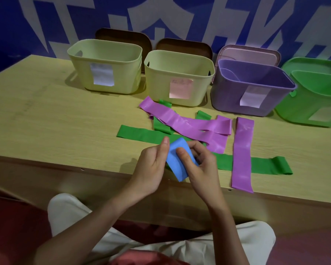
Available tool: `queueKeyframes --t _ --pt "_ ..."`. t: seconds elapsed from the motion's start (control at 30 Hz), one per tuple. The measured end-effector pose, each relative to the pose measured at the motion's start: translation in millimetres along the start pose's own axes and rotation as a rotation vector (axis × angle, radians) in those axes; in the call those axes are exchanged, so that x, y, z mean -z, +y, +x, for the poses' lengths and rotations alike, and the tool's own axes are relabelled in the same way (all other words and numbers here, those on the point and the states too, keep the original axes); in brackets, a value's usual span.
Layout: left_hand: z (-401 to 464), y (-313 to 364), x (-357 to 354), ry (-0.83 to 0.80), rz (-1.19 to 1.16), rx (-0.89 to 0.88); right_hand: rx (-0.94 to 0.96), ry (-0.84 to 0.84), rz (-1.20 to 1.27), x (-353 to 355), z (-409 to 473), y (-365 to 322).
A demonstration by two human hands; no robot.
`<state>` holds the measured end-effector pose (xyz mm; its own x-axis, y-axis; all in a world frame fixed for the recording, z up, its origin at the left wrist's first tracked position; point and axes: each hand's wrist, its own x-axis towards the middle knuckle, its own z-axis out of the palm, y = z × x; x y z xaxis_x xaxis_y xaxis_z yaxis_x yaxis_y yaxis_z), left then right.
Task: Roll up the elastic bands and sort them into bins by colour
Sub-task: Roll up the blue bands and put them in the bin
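Over the near edge of the wooden table (55, 115), at roughly 6 o'clock from the pile of loose bands, both hands meet on a blue elastic band (177, 162). Left hand (152, 165): fingers curled, thumb raised along the band's left edge, gripping it from the 9 o'clock side. Right hand (201, 167): thumb pressed flat on the band's upper face, remaining fingers curled behind and to the 3 o'clock side, pinching it. The blue band is partly rolled or folded into a thick wad, with a short tail hanging toward 6 o'clock past the table edge. How far the roll is finished cannot be told.

Loose bands lie flat on the table beyond the hands. A long green band (266, 165) runs from 9 o'clock to 3 o'clock beneath the hands. A purple band (242, 153) lies across it, running 12 to 6 o'clock. More purple bands (180, 121) and short green pieces (161, 127) overlap at 12 o'clock of the hands.

Four bins stand in a row along the far side, each with a paper label: a yellow bin (105, 69) at 11 o'clock, a second yellow bin (180, 81) at 12 o'clock, a purple bin (252, 88) at 1 o'clock and a green bin (313, 100) at 2 o'clock. Lids lean behind them.
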<state>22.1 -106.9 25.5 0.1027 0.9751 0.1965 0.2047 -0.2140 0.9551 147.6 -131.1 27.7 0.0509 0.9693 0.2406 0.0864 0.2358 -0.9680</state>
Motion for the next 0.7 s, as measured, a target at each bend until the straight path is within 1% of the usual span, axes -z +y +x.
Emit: queueKeyframes --t 0.13,0.2,0.33,0.43,0.5,0.57,0.7 --pt "2 8 -1 0.047 -0.095 0.101 -0.032 0.004 0.101 5 -2 -7" --pt "4 13 0 0.033 -0.188 0.178 -0.031 0.015 0.099 9 -2 -8" --pt "9 21 2 -0.061 -0.411 0.302 -0.013 0.015 0.052 12 0 -7" --pt "8 23 1 -0.176 -0.534 0.362 0.035 0.013 0.017 16 0 -7" --pt "7 23 1 -0.254 -0.544 0.383 0.062 0.005 0.001 18 1 -7" --pt "9 24 2 -0.324 -0.504 0.388 0.084 0.008 -0.009 18 0 -9" --pt "14 22 5 -0.362 -0.333 0.387 0.058 0.040 -0.006 17 1 -12"
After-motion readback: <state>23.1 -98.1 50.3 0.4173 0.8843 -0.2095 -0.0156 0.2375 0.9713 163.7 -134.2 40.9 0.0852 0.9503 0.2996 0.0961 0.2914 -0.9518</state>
